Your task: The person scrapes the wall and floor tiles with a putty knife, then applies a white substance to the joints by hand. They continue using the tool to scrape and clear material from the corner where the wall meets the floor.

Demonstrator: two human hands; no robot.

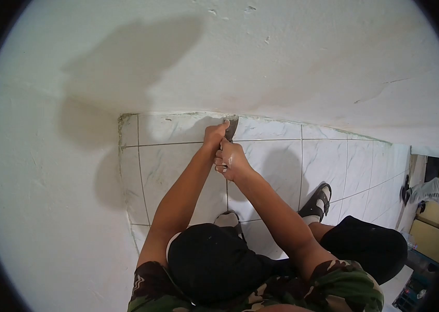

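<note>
Low against the white wall [282, 62], a dark flat-bladed scraper [232, 127] touches the line where the wall meets the floor tiles. My left hand [216, 135] is closed on it, with the thumb near the blade. Just below and to the right, my right hand [231, 160] is closed too, pressed against my left hand at the tool's lower end. White smears mark its fingers. The scraper's handle is hidden by both hands.
White marbled tiles [271, 177] with dark joints cover the floor. A rough edge runs along the wall to the left corner. My sandalled foot [319, 203] rests on the tiles. At the far right are a plastic bag [432, 191] and a yellowish cabinet [430, 239].
</note>
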